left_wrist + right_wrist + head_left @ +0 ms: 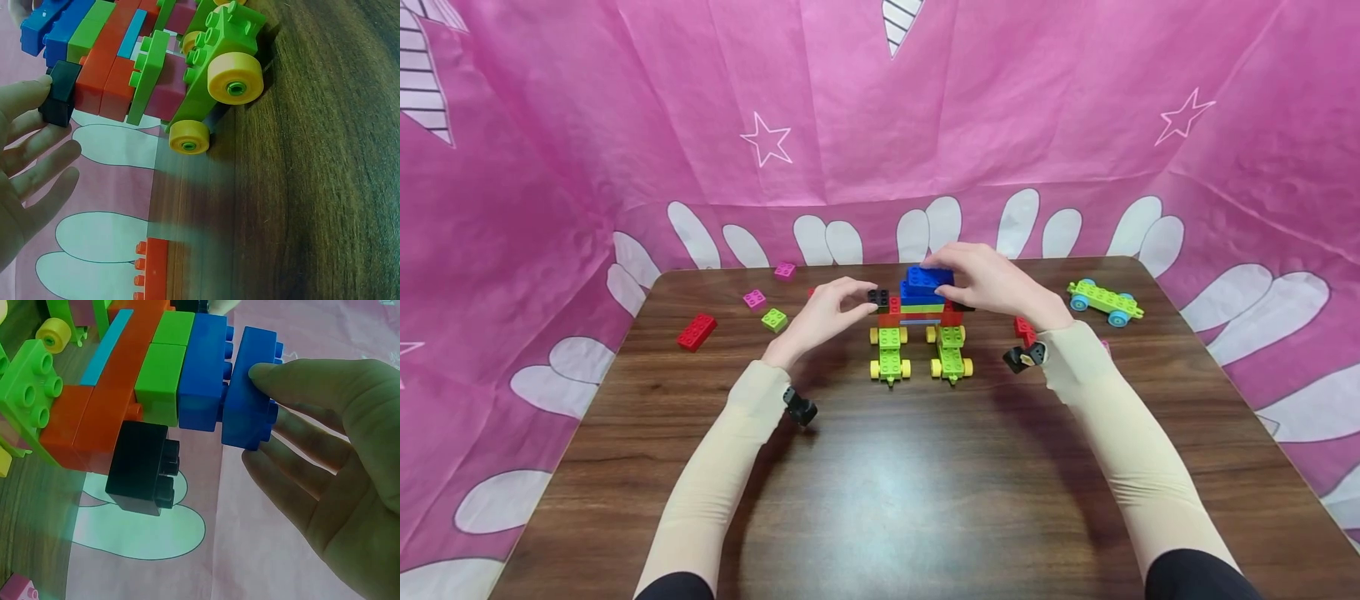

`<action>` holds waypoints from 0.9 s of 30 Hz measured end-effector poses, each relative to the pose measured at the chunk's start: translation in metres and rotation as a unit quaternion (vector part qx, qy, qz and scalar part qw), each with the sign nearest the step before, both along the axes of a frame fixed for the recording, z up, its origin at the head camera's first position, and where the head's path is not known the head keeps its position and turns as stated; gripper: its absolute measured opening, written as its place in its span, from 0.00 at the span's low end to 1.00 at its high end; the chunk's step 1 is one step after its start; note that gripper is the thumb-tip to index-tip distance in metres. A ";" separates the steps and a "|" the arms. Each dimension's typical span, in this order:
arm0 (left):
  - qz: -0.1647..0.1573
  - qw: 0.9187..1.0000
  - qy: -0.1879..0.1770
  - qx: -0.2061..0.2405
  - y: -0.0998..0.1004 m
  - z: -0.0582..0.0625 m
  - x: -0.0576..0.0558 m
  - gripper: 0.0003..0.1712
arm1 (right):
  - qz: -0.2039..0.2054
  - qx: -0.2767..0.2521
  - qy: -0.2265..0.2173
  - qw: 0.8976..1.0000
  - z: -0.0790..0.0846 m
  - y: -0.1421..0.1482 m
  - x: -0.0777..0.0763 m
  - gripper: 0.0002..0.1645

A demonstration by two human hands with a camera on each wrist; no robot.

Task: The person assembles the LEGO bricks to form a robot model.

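Note:
A toy-brick structure stands mid-table on two green wheeled bases with yellow wheels. Its red bricks carry green bricks, with a blue layer above. My right hand pinches another blue brick over that layer; studs show in a narrow gap between them, and one end looks tilted. On the structure's left end, my left hand holds a black brick between thumb and fingers. A second black brick sits at the right end, untouched.
A red brick, two pink bricks and a lime brick lie on the left. Right of the structure are red bricks and a green car base with blue wheels. Pink cloth hangs behind the table.

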State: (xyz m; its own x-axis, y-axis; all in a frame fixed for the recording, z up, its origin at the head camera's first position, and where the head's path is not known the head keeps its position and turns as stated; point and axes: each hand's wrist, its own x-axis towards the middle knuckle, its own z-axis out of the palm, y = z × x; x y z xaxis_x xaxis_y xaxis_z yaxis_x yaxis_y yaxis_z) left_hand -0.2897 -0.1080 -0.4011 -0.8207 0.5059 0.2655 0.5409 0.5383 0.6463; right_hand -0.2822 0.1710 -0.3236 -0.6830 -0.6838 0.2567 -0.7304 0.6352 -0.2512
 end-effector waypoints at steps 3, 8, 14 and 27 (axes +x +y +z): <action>0.000 1.000 -0.001 0.001 0.000 0.001 0.000 0.23 | 0.000 0.002 0.001 1.000 0.000 -0.002 -0.001 0.24; -0.002 1.000 0.000 0.000 0.000 0.000 0.000 0.23 | 0.006 0.004 0.004 1.000 0.000 -0.005 -0.001 0.23; -0.004 1.000 0.008 0.002 0.000 0.000 -0.001 0.23 | 0.008 0.002 -0.002 1.000 0.000 -0.007 -0.002 0.22; -0.001 1.000 0.003 -0.002 0.000 0.001 -0.001 0.23 | 0.017 0.000 -0.013 1.000 -0.002 -0.008 -0.004 0.20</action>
State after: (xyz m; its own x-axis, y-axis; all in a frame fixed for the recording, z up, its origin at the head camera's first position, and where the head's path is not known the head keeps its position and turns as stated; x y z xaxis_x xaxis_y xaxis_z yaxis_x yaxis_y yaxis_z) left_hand -0.2904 -0.1081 -0.4006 -0.8178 0.5088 0.2690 0.5464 0.5395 0.6406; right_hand -0.2861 0.1632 -0.3251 -0.6663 -0.7061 0.2397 -0.7443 0.6106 -0.2705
